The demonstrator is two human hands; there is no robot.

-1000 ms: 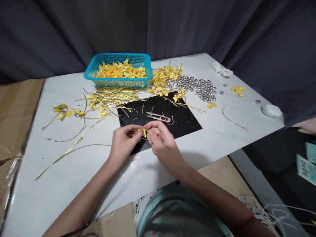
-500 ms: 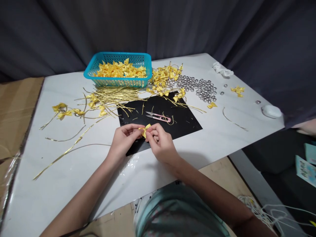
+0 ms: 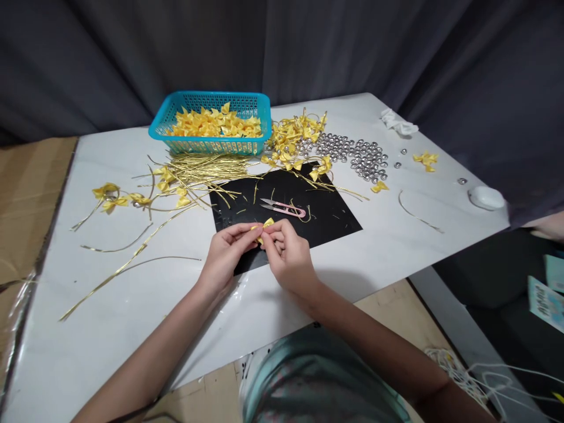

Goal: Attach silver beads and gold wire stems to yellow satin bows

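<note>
Between the fingertips of both hands is a small yellow ribbon bow [image 3: 268,223], mostly covered by the fingers. My left hand [image 3: 227,249] pinches it from the left, and my right hand [image 3: 288,249] pinches it from the right, with the two thumbs nearly touching. Both hands are over the near edge of a black sheet [image 3: 335,220]. Just beyond the fingers, pink-handled thread snips [image 3: 284,208] lie on that sheet among short gold offcuts. Whether a gold cord is in the fingers too, I cannot tell.
A blue basket [image 3: 265,126] of yellow bows stands at the back. Gold cords [image 3: 207,167] lie before it. Silver beads [image 3: 368,160] spread to the right, near finished-looking bows [image 3: 293,135]. A white dish [image 3: 486,198] and a crumpled tissue [image 3: 398,123] are on the right.
My left hand has shifted slightly right, closer to my right hand. The fingers now cover more of the bow.
</note>
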